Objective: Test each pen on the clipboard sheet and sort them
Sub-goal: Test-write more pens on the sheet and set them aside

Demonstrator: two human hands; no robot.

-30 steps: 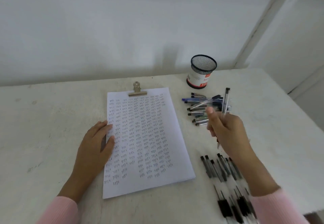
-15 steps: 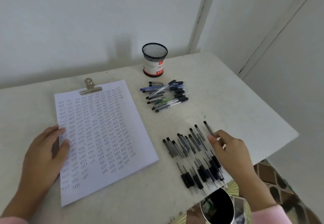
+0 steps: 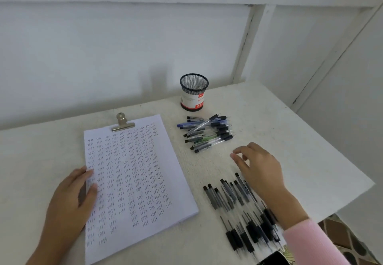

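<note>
The clipboard sheet [image 3: 134, 173], covered in rows of small ink marks, lies on the table under a metal clip [image 3: 122, 123]. My left hand [image 3: 72, 200] rests flat on the sheet's left edge. A far pile of pens [image 3: 207, 133] lies right of the sheet's top. A near group of black pens [image 3: 234, 208] lies at the table's front right. My right hand [image 3: 259, 167] hovers between the two groups, above the near group's far end, with fingers loosely curled and nothing in it.
A black mesh pen cup [image 3: 194, 92] with a red and white label stands behind the far pile. The white table [image 3: 290, 140] ends close on the right, with patterned floor [image 3: 348, 240] below. A white wall runs behind.
My right hand carried a pen from near the far pile down to the near group, let it go there, and now lifts back toward the far pile. The left hand stayed on the sheet.
</note>
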